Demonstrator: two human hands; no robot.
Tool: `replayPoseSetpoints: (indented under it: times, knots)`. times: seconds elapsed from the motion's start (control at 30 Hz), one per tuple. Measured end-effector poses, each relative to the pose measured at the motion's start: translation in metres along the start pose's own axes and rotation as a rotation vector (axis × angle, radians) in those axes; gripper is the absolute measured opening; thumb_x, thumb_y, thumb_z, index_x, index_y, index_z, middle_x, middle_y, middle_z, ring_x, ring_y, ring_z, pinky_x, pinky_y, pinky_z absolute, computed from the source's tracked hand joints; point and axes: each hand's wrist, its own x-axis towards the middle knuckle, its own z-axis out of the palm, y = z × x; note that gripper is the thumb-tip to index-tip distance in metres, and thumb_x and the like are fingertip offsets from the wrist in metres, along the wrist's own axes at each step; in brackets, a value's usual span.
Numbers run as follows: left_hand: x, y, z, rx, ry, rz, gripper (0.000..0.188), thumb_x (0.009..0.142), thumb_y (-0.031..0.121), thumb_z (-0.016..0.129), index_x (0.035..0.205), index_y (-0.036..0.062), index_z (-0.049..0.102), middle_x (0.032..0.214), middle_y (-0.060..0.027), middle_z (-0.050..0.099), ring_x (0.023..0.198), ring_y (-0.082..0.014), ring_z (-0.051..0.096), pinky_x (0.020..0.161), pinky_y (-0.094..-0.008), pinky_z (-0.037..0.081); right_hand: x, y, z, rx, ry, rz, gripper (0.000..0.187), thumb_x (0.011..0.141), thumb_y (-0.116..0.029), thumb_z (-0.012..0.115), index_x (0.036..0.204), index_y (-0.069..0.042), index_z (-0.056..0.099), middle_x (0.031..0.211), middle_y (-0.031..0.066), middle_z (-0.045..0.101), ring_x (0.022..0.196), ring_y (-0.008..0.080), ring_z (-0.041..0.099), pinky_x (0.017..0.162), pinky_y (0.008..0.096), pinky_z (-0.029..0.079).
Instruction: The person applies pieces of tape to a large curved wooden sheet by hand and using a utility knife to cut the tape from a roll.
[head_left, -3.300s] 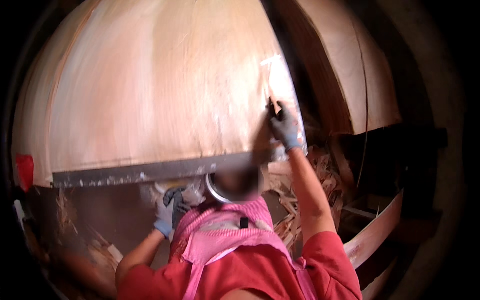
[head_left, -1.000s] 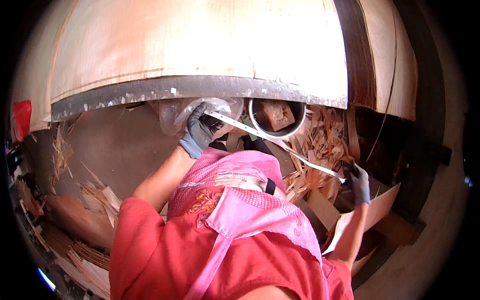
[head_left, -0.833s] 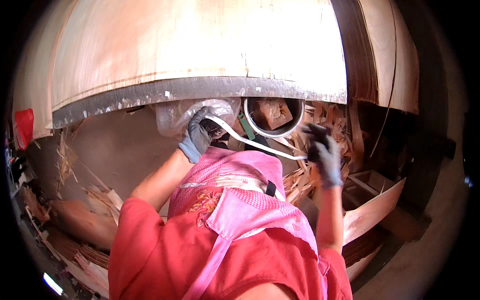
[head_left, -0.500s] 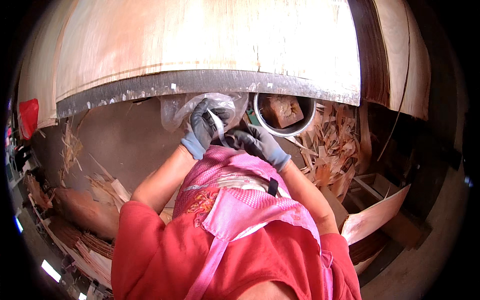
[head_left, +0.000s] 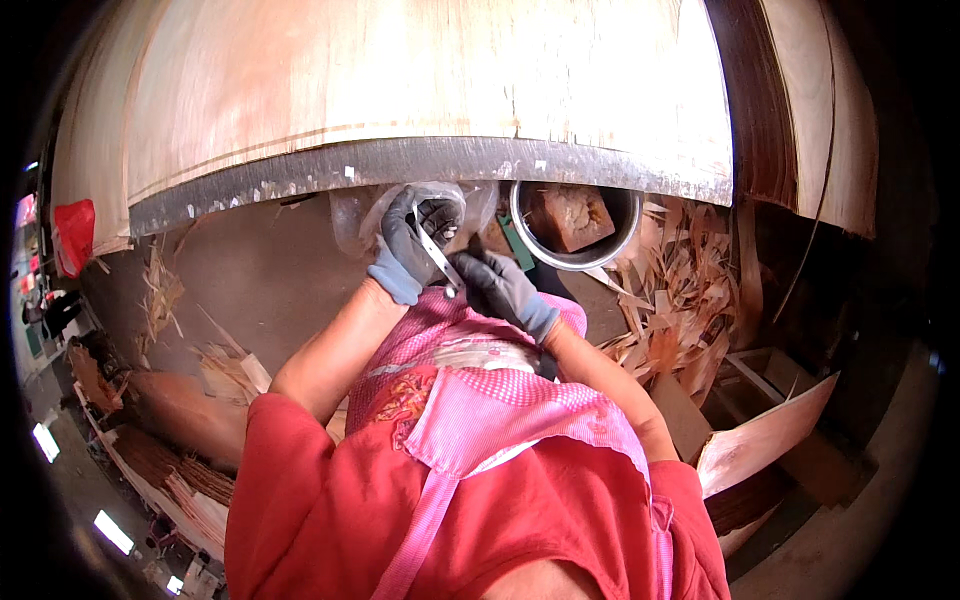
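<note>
Both my hands wear grey and blue work gloves and work close together in front of my apron. My left hand (head_left: 408,245) is closed around a narrow white strip (head_left: 432,250), which slants down from its fingers. At the strip's lower part, the curled fingers of my right hand (head_left: 498,288) pinch against it; their tips are partly hidden. Crumpled clear plastic (head_left: 481,208) hangs just behind my left hand, below the bench edge.
A bench with pale wood veneer (head_left: 420,75) spans the far side, its front edge dark (head_left: 440,160). Under it stands a metal pot (head_left: 634,225) holding a brown block (head_left: 572,220). Veneer scraps (head_left: 690,280) pile at right, beside a wooden crate (head_left: 765,435). A red bag (head_left: 73,237) hangs far left.
The strip has turned straighter and more slanted between my hands. My right hand has shifted slightly left and up; my left hand still grips the strip. The view has moved a little.
</note>
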Motion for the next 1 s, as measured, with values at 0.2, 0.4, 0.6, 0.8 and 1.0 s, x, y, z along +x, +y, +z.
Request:
replayPoseSetpoints:
  times: [0.2, 0.4, 0.6, 0.8, 1.0]
  knots:
    - [0.016, -0.004, -0.003, 0.109, 0.169, -0.017, 0.041, 0.097, 0.048, 0.052, 0.073, 0.0152, 0.059, 0.056, 0.0035, 0.055, 0.035, -0.0098, 0.038, 0.034, -0.0231, 0.028, -0.038, -0.016, -0.018, -0.648, 0.062, -0.087, 0.019, 0.092, -0.018, 0.067, 0.095, 0.001, 0.067, 0.072, 0.0063, 0.064, 0.066, 0.0116, 0.056, 0.063, 0.031, 0.047]
    - [0.021, -0.003, -0.016, 0.08, 0.193, -0.087, 0.043, 0.098, 0.049, 0.047, 0.074, 0.0144, 0.056, 0.057, 0.0008, 0.053, 0.036, -0.0105, 0.037, 0.034, -0.0225, 0.029, -0.097, -0.094, -0.016, 0.012, 0.218, -0.086, 0.019, 0.094, -0.01, 0.061, 0.109, 0.002, 0.064, 0.081, 0.0036, 0.065, 0.066, 0.0091, 0.058, 0.06, 0.0226, 0.048]
    - [-0.015, 0.03, -0.055, 0.396, -0.169, -0.175, 0.044, 0.097, 0.042, 0.054, 0.128, 0.0109, 0.054, 0.119, -0.0081, 0.06, 0.098, -0.0244, 0.063, 0.082, -0.0399, 0.056, -0.115, -0.099, -0.062, 0.0, 0.403, -0.151, 0.043, 0.096, -0.013, 0.061, 0.136, -0.002, 0.051, 0.091, 0.0008, 0.064, 0.07, 0.0066, 0.057, 0.06, 0.02, 0.046]
    - [-0.078, 0.091, 0.001, 1.747, 0.116, 0.724, 0.035, 0.088, 0.011, 0.067, 0.121, 0.0006, 0.062, 0.112, -0.0127, 0.068, 0.105, -0.0217, 0.066, 0.093, -0.0293, 0.049, -0.115, -0.077, -0.073, -0.061, 0.37, -0.174, 0.055, 0.093, -0.006, 0.059, 0.146, -0.009, 0.042, 0.087, -0.0002, 0.061, 0.066, 0.0047, 0.051, 0.056, 0.0192, 0.041]
    - [-0.086, 0.035, 0.105, 1.781, -0.653, 0.468, 0.045, 0.079, -0.002, 0.062, 0.123, 0.0052, 0.059, 0.106, -0.0155, 0.07, 0.097, -0.0245, 0.068, 0.09, -0.0357, 0.051, -0.114, -0.09, -0.071, -0.28, 0.166, -0.236, 0.073, 0.084, 0.005, 0.06, 0.151, -0.007, 0.033, 0.1, 0.0064, 0.066, 0.085, 0.011, 0.061, 0.078, 0.0285, 0.052]
